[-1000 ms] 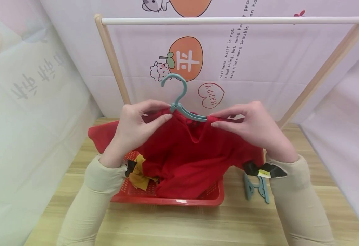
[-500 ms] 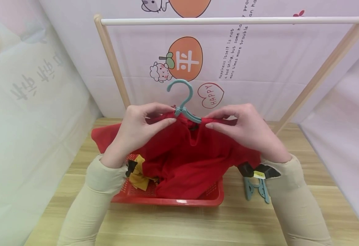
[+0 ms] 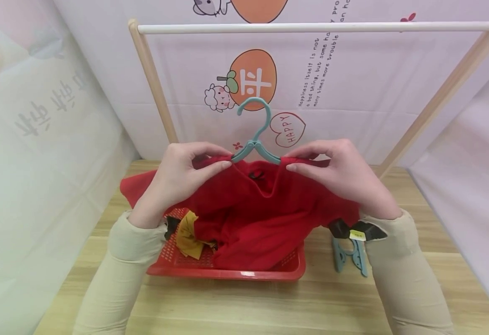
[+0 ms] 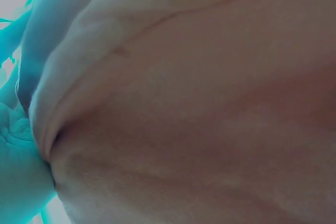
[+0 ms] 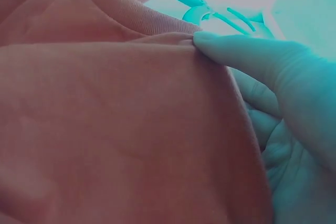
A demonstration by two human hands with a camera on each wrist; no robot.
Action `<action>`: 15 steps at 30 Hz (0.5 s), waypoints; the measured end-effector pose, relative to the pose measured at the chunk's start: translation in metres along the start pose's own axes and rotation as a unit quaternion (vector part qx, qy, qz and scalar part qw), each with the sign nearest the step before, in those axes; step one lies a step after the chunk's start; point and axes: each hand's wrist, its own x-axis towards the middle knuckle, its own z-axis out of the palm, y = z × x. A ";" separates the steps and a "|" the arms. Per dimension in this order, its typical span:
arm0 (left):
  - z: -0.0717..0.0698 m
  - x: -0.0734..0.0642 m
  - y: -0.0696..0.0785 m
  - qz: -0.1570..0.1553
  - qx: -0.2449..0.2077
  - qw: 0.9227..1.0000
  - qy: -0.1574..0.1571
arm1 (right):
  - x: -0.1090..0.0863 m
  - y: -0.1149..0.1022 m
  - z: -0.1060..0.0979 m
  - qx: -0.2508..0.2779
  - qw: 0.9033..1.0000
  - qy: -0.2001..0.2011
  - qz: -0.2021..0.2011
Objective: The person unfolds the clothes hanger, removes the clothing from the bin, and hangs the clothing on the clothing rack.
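Note:
A red shirt point(image 3: 253, 209) hangs on a teal plastic hanger point(image 3: 254, 135) held up over a red basket point(image 3: 227, 267). My left hand point(image 3: 186, 170) pinches the shirt's left shoulder by the collar, over the hanger's arm. On the other side my right hand point(image 3: 336, 170) pinches the right shoulder. The hook points up between them, well below the white rail point(image 3: 311, 28). In the right wrist view the thumb presses shirt fabric point(image 5: 105, 119) beside the collar, with the hanger point(image 5: 194, 3) just beyond. Fabric point(image 4: 199, 108) fills the left wrist view.
The wooden rack's slanted posts point(image 3: 152, 79) stand at either side behind the basket. A yellow cloth point(image 3: 187, 239) lies in the basket. Another teal hanger point(image 3: 351, 258) lies on the wooden table point(image 3: 244, 302) to the right. Printed curtains hang behind and on both sides.
The hanger's hook has swung upright and risen a little. Both hands have shifted slightly outward along the shirt's shoulders, and the collar now sits lower on the hanger's neck.

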 end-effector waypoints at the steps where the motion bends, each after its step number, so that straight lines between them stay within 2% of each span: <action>1: 0.001 0.000 0.001 0.004 -0.003 1.000 0.001 | 0.001 0.000 0.000 0.002 1.000 0.001 -0.003; 6: 0.009 0.004 0.001 0.024 -0.028 0.999 0.003 | 0.005 -0.004 0.004 0.000 1.000 0.011 -0.009; 10: 0.012 0.006 0.002 0.045 -0.035 0.998 0.004 | 0.009 -0.007 0.007 -0.004 1.000 0.020 0.002; 15: 0.005 0.009 0.007 0.052 0.001 0.999 0.000 | 0.009 -0.006 0.007 -0.002 1.000 0.028 -0.005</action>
